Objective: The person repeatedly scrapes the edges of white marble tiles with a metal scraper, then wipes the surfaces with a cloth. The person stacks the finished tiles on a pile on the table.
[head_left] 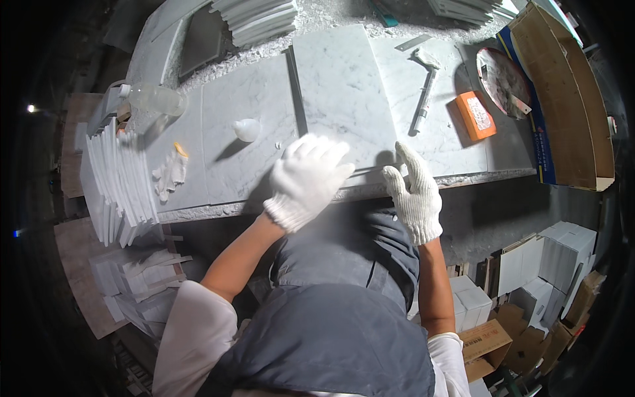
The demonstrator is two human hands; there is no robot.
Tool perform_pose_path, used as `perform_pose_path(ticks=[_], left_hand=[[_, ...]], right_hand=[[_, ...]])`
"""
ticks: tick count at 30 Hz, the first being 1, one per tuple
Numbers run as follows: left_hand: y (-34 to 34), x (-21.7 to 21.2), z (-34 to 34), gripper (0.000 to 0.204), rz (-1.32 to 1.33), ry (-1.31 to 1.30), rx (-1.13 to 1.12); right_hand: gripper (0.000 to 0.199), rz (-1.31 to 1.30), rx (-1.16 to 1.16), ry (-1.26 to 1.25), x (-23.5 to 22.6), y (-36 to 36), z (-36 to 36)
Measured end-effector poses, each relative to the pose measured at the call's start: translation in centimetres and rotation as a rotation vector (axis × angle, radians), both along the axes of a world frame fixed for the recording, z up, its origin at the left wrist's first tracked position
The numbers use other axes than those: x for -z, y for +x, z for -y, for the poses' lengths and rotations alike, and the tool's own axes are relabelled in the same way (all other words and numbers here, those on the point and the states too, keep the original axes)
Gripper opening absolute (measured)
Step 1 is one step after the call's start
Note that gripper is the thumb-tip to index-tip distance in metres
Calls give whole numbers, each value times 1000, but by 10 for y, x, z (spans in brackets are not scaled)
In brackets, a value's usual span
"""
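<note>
dusty workbench (198,212): gloved left hand (305,180) lies flat, right hand (413,192) open, both on marble slab (344,99); it could slide off.

On the workbench (198,213), two gloved hands (305,180), three marble slabs (340,92) and one orange block (475,115) are being counted.

Left hand (307,180): white knitted work glove, ribbed cuff at wrist. Right hand (415,196): same white knit glove, ribbed cuff. Short white sleeves above bare forearms. Dark grey-blue apron over torso and lap, seam and folds below gloves.
</note>
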State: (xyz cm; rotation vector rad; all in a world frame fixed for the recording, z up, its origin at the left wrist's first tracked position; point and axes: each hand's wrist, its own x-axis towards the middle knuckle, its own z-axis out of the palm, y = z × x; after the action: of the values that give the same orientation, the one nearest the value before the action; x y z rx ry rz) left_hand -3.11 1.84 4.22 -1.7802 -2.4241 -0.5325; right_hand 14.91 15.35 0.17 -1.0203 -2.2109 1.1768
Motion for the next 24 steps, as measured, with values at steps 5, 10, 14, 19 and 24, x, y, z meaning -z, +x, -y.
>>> perform_pose_path(ticks=[5,10,14,19,24], left_hand=[[-20,-3,32,40,674,96,-360],[-30,1,31,64,1002,-128,-462],[-40,0,18,70,1164,-126,-506],[-52,6,11,70,1275,-102,-582],[-55,14,6,71,1303,-42,-693]], right_hand=[[50,-11,5,-118,-3,-8,2],[44,-94,31,-262,0,-10,5],[43,-185,66,-373,5,-11,11],[46,-150,16,-367,7,-8,20],[45,-212,38,-473,0,-8,18]])
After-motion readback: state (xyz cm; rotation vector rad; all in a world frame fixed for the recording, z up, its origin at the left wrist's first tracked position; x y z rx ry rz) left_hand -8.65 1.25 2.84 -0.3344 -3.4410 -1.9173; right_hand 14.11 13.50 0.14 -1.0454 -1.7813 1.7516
